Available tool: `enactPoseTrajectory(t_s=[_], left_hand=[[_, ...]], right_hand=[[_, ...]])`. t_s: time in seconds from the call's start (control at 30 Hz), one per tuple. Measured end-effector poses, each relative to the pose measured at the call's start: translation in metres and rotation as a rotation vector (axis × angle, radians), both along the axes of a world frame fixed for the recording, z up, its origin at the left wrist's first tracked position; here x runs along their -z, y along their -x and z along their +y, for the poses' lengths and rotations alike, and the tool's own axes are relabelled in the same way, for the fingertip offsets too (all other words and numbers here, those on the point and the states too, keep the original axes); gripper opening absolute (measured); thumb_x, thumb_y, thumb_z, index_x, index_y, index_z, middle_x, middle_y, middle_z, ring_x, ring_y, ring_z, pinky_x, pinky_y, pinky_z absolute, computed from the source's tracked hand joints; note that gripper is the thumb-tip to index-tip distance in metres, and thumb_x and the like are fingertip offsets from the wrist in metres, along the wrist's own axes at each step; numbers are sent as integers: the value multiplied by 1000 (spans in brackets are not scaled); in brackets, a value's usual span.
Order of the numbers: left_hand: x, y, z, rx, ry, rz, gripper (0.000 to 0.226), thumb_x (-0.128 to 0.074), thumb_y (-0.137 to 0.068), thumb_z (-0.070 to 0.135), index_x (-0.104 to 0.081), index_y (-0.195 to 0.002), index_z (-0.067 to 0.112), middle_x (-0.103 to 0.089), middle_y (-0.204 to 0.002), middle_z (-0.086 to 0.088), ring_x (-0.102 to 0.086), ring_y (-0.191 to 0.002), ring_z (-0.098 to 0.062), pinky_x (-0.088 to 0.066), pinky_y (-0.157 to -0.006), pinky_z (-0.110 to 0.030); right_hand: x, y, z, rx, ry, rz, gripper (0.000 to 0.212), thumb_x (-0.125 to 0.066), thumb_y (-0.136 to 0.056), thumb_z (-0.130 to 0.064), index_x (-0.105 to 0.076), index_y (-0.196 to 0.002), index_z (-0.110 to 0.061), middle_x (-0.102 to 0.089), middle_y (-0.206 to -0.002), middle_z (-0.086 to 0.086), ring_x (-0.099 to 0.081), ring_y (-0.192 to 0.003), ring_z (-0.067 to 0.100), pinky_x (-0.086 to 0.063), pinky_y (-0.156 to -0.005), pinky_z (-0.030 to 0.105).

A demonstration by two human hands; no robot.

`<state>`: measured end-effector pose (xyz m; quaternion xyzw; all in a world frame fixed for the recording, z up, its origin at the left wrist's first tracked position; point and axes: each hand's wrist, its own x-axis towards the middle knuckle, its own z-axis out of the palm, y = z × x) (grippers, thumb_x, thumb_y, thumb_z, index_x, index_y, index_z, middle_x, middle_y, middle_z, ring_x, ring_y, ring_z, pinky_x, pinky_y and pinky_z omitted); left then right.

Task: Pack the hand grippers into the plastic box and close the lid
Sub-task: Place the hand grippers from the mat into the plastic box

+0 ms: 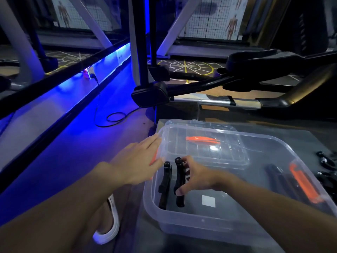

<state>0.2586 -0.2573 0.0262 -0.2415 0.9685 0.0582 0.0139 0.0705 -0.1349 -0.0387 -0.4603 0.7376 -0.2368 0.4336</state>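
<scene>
A clear plastic box (228,227) stands on a dark grey surface. Its clear lid (206,145), which has an orange latch (200,139), lies loose across the box's far part. Inside the box at the left, a black hand gripper (165,185) stands with its two handles up. My right hand (198,177) reaches into the box and grips the right handle between thumb and fingers. My left hand (138,161) lies flat with straight fingers at the box's left rim, fingertips at the lid's near-left corner. More black hand grippers (326,162) lie outside the box at the right edge.
An orange latch (303,183) sits on the box's right wall, with a dark object behind it. Black bases of exercise machines (151,94) stand beyond the box. A black cable (113,118) loops on the blue-lit floor. A white shoe (109,227) is below my left arm.
</scene>
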Motion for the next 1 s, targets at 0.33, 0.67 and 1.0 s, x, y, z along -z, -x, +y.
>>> enactPoseTrajectory(t_s=[0.33, 0.67, 1.0], left_hand=[[8, 1, -2, 12, -30, -10, 72, -20, -99, 55, 5, -155, 18, 11, -163, 5, -4, -149, -9, -16, -119, -32], [9, 1, 0, 5, -83, 7, 70, -21, -100, 52, 7, -155, 19, 14, -162, 7, -4, -149, -8, -13, -116, -28], [6, 4, -4, -17, -153, 55, 74, -25, -96, 59, -7, -156, 18, 0, -164, 6, -10, -149, -12, -16, -117, -30]], right_hand=[[35, 1, -28, -63, -99, 91, 99, -92, -57, -27, -27, -132, -22, -59, -120, 0, -56, -112, 21, -47, -98, 38], [45, 4, -30, -89, -108, 68, 112, -91, -60, -34, -19, -146, -35, -50, -137, -7, -44, -127, 16, -36, -102, 32], [32, 8, -24, -110, -151, 60, 121, -88, -67, -36, -3, -154, -29, -37, -150, -1, -38, -138, 21, -34, -108, 34]])
